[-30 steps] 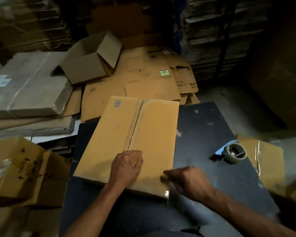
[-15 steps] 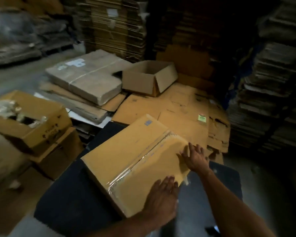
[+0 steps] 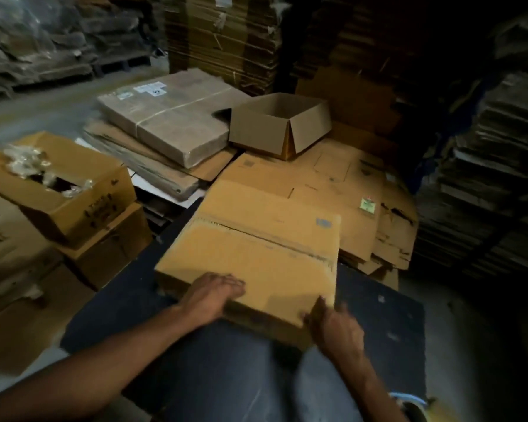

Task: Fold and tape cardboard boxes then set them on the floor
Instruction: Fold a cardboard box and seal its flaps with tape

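Box (image 3: 256,263), lettering unreadable: left hand (image 3: 212,295) flat on top, right hand (image 3: 333,327) gripping corner.

Under the fingers (image 3: 229,281) the box (image 3: 256,263) is matt tan cardboard, with a glossy clear tape strip (image 3: 265,236) along its seam beyond them. The worktop (image 3: 378,315) beneath is dark and matt, faintly speckled. Left of the fingers, crumpled shiny plastic film (image 3: 28,159) fills a cardboard carton (image 3: 73,202).

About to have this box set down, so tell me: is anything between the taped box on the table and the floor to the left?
Yes. Stacked cartons crowd the table's left edge. Both the left hand and right hand are already on the taped box; open floor shows farther left.
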